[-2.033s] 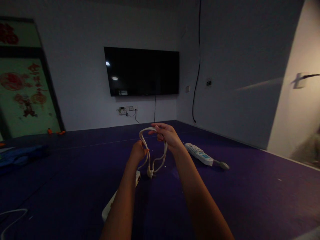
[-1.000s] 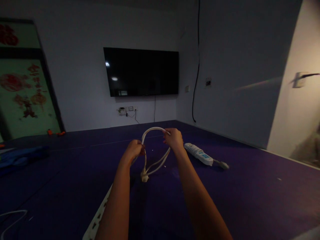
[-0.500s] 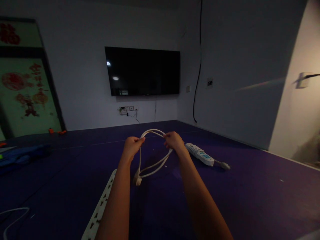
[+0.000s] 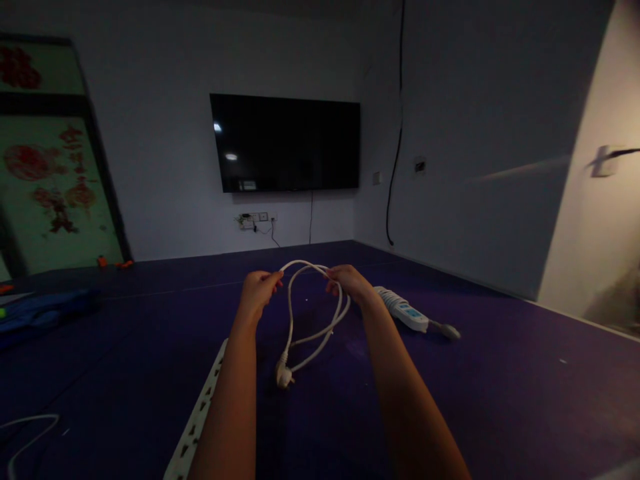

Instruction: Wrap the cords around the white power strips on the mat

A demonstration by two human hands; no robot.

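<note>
Purple floor point(image 4: 500, 400) | left hand point(image 4: 256, 291), right hand point(image 4: 350, 283) raised, gripping cord point(image 4: 314, 333)

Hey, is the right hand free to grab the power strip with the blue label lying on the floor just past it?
Probably not as things stand. The right hand is closed on the white cord, as is the left hand. The power strip lies close beyond it on the purple floor, nothing between.

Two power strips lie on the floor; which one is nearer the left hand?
The long white power strip beneath the left hand and forearm. The other power strip, with blue markings, lies beyond the right hand.
</note>
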